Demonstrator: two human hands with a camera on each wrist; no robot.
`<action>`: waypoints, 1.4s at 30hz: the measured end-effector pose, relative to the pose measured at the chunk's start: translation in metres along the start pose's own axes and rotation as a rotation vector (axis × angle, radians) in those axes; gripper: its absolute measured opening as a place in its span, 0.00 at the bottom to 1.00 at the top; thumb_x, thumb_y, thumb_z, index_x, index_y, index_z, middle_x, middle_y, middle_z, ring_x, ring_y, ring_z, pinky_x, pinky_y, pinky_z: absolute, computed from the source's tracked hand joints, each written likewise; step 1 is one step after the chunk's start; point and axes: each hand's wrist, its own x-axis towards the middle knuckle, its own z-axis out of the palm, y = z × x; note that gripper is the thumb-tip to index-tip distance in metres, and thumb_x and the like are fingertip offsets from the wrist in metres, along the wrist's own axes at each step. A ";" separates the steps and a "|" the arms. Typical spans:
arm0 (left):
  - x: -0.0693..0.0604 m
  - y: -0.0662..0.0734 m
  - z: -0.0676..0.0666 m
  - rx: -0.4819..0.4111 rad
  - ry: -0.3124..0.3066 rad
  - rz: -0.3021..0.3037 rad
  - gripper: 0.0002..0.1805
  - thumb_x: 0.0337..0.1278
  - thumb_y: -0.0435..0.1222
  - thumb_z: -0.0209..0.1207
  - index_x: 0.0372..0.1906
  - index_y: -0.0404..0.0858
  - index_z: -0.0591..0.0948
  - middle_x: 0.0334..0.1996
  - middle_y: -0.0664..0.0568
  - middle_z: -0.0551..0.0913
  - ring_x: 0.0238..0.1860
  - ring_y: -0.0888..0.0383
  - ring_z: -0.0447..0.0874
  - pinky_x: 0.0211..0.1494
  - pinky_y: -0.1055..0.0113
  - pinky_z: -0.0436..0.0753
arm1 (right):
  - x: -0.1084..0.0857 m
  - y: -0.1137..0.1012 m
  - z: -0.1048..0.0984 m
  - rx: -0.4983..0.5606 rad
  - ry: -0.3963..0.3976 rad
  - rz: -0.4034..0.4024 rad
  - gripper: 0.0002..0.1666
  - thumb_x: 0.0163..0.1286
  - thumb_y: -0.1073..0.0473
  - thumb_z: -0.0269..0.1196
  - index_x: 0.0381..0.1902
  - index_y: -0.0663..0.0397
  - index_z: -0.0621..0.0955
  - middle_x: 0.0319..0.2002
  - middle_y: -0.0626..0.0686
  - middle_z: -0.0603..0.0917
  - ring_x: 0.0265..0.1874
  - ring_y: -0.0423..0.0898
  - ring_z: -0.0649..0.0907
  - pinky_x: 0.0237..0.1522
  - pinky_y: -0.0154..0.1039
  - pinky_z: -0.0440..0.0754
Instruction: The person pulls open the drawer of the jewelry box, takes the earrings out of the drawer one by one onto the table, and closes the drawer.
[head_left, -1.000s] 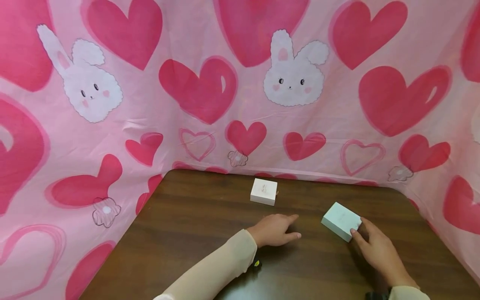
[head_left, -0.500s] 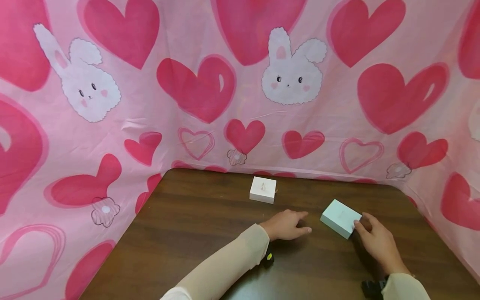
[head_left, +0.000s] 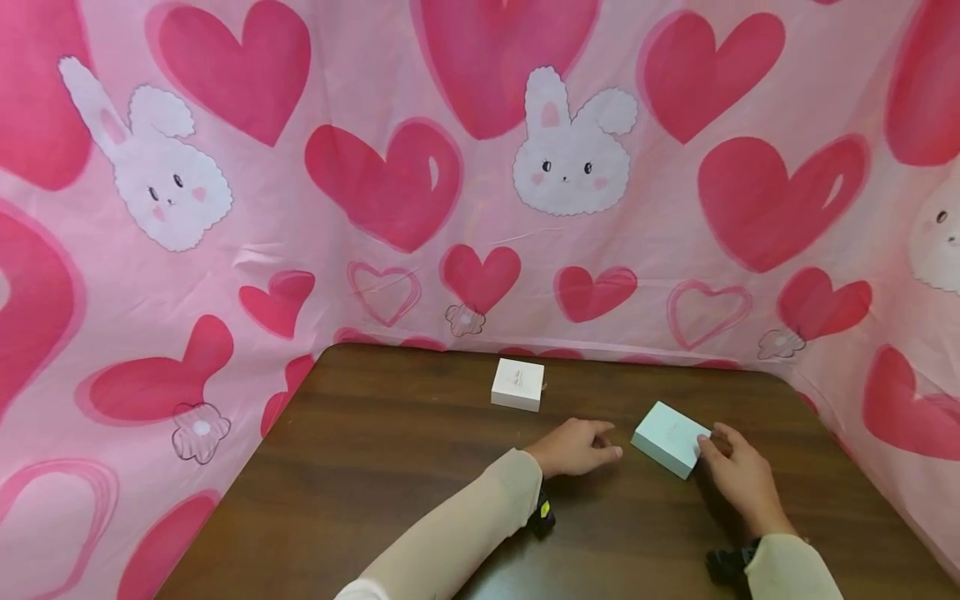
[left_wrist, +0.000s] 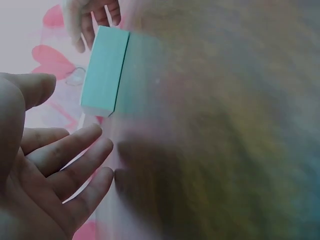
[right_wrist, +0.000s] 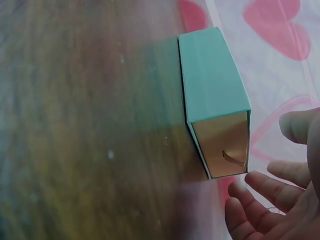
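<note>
A pale turquoise box [head_left: 671, 437] lies flat at the centre right of the table; its turquoise side [left_wrist: 105, 70] shows in the left wrist view. The right hand [head_left: 742, 479] is at the box's right end, fingers apart and loosely bent. In the right wrist view, the thumb and fingers of this hand [right_wrist: 280, 195] stand beside the box's brown end [right_wrist: 220, 145], which has a small ribbon tab; contact is hard to tell. To the left of the box the left hand [head_left: 573, 447] hovers with relaxed, spread fingers, holding nothing and apart from the box.
A small white box [head_left: 517, 384] lies farther back on the brown wooden table [head_left: 375, 450], behind the left hand. Pink cloth [head_left: 480, 208] with hearts and rabbit faces hangs along the table's back and sides. Each wrist wears a dark device.
The left hand has moved right, closer to the turquoise box. The right hand's fingers have loosened from the box's right end. Both boxes stay in place while the head view shifts slightly.
</note>
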 end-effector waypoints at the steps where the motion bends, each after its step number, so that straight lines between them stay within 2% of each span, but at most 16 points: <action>1: 0.002 0.000 0.001 -0.005 0.002 -0.007 0.30 0.66 0.52 0.57 0.66 0.39 0.73 0.42 0.64 0.83 0.40 0.74 0.78 0.45 0.77 0.75 | 0.000 0.000 0.000 0.008 -0.006 0.010 0.45 0.76 0.36 0.44 0.70 0.71 0.59 0.64 0.76 0.64 0.59 0.72 0.68 0.54 0.67 0.65; 6: 0.014 0.007 0.004 -0.011 0.000 -0.022 0.30 0.66 0.52 0.57 0.66 0.41 0.73 0.41 0.64 0.83 0.37 0.74 0.78 0.44 0.77 0.75 | 0.003 0.001 -0.001 0.068 -0.011 0.066 0.47 0.75 0.34 0.43 0.72 0.71 0.56 0.66 0.75 0.62 0.61 0.71 0.66 0.56 0.67 0.63; 11: 0.026 0.013 0.009 -0.047 0.005 -0.058 0.29 0.64 0.52 0.59 0.66 0.43 0.74 0.39 0.65 0.83 0.35 0.73 0.77 0.42 0.76 0.75 | 0.007 0.003 -0.004 0.138 0.000 0.076 0.48 0.75 0.35 0.44 0.71 0.73 0.56 0.66 0.74 0.63 0.62 0.70 0.65 0.58 0.66 0.62; 15: 0.036 0.017 0.012 -0.068 0.010 -0.083 0.28 0.65 0.52 0.59 0.65 0.43 0.75 0.37 0.65 0.83 0.32 0.72 0.77 0.39 0.76 0.75 | 0.011 0.005 -0.009 0.147 -0.010 0.084 0.49 0.75 0.33 0.43 0.71 0.73 0.56 0.65 0.75 0.63 0.62 0.70 0.65 0.59 0.66 0.60; 21: 0.047 0.024 0.017 -0.070 0.001 -0.089 0.27 0.65 0.51 0.58 0.63 0.42 0.77 0.37 0.63 0.82 0.32 0.71 0.76 0.37 0.75 0.74 | 0.016 0.007 -0.014 0.182 -0.043 0.141 0.51 0.74 0.31 0.42 0.73 0.70 0.53 0.67 0.76 0.59 0.63 0.71 0.62 0.59 0.67 0.59; 27: 0.052 0.022 0.023 -0.070 0.006 -0.125 0.27 0.64 0.52 0.58 0.62 0.42 0.78 0.36 0.63 0.81 0.34 0.68 0.75 0.39 0.73 0.74 | 0.018 0.011 -0.009 0.251 -0.067 0.150 0.49 0.75 0.34 0.44 0.72 0.73 0.53 0.65 0.76 0.62 0.60 0.69 0.67 0.56 0.63 0.66; 34: 0.051 0.019 0.022 -0.111 0.037 -0.170 0.26 0.64 0.52 0.58 0.60 0.41 0.80 0.43 0.60 0.83 0.40 0.68 0.77 0.46 0.71 0.76 | 0.019 0.017 -0.005 0.280 -0.076 0.151 0.48 0.75 0.36 0.45 0.71 0.75 0.55 0.63 0.77 0.64 0.58 0.68 0.71 0.54 0.58 0.72; 38: 0.051 0.022 0.021 -0.101 0.048 -0.188 0.24 0.65 0.52 0.58 0.58 0.41 0.81 0.47 0.59 0.83 0.48 0.67 0.78 0.52 0.70 0.74 | 0.020 0.018 -0.005 0.271 -0.079 0.149 0.48 0.75 0.35 0.46 0.71 0.74 0.56 0.64 0.77 0.63 0.58 0.68 0.70 0.54 0.59 0.72; 42: 0.053 0.023 0.023 -0.041 0.062 -0.194 0.24 0.65 0.52 0.58 0.56 0.41 0.82 0.49 0.60 0.83 0.52 0.66 0.78 0.53 0.71 0.74 | 0.022 0.016 -0.004 0.251 -0.083 0.155 0.48 0.74 0.35 0.46 0.71 0.72 0.58 0.66 0.76 0.59 0.62 0.70 0.64 0.58 0.64 0.64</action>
